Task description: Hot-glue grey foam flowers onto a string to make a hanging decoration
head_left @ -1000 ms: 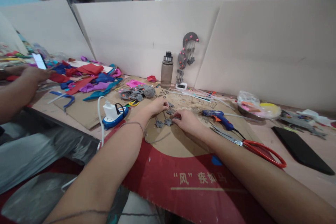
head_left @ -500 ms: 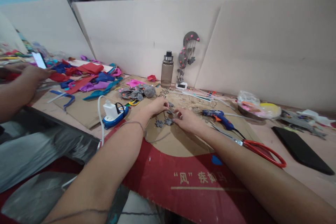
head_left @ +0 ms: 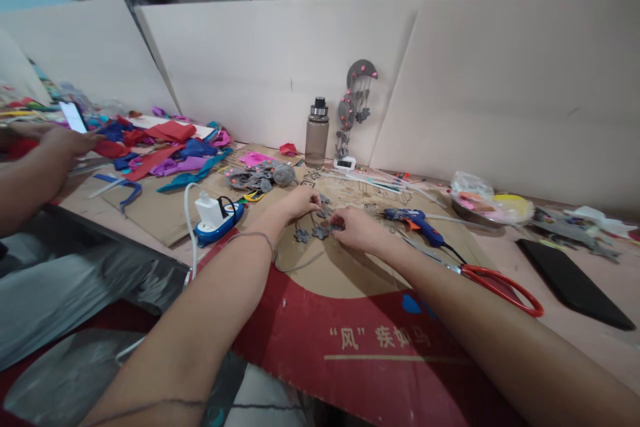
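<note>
Small grey flower-like pieces on strings lie on the brown cardboard at the centre. My left hand is closed at the upper left of these pieces, its fingertips pinched on something I cannot make out. Just right of them my right hand has its fingers curled together by the rightmost grey piece; what it grips is hidden. A grey yarn strand loops over the cardboard below. Behind my hands sits a pile of grey felt pieces with a yarn ball.
A glue gun, red-handled scissors and a black phone lie right. A bottle stands at the back, a blue power strip left. Another person's hands hold a phone at far left, beside coloured fabric.
My right hand's fingers have drawn closer together beside the grey pieces. My left hand stays almost where it was. The whole view has shifted slightly.
</note>
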The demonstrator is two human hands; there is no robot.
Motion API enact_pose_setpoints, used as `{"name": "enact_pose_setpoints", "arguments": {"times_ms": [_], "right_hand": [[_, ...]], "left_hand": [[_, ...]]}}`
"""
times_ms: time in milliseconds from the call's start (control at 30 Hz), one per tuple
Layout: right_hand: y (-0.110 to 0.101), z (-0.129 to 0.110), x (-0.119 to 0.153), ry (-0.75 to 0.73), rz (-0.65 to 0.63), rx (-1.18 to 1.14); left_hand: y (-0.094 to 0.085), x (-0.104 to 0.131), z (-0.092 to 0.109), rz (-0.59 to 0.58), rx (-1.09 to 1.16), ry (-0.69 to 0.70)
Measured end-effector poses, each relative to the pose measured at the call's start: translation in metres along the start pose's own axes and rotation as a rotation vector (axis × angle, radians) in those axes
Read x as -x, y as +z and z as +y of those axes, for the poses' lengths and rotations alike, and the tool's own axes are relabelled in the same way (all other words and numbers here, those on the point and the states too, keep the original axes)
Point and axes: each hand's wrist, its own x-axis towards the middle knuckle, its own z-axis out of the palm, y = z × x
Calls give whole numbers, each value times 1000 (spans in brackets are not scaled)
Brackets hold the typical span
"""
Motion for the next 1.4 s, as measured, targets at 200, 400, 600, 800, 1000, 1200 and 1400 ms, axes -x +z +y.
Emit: {"name": "enact_pose_setpoints", "arguments": {"times_ms": [200, 400, 600, 800, 1000, 1200, 1400], "right_hand": [[-3, -3, 0, 8, -16, 53], [-6, -7, 0, 3, -29, 98], [-6, -11, 5, 68, -3, 143], [-2, -4, 1, 48, -22, 102], [1, -2, 0, 65, 1, 83], [4, 0, 0, 64, 29, 97], [3, 0, 0, 45, 40, 116]], "left_hand": [[0, -1, -2, -17, 25, -10], [-8, 1, -3, 104, 110, -102], [-20, 4, -4, 138, 148, -128], [-22, 11, 0, -44, 110, -172], [-18, 13, 9, -99, 101, -188], [-11, 11, 12, -101, 86, -199], [-10, 11, 13, -106, 95, -203]]}}
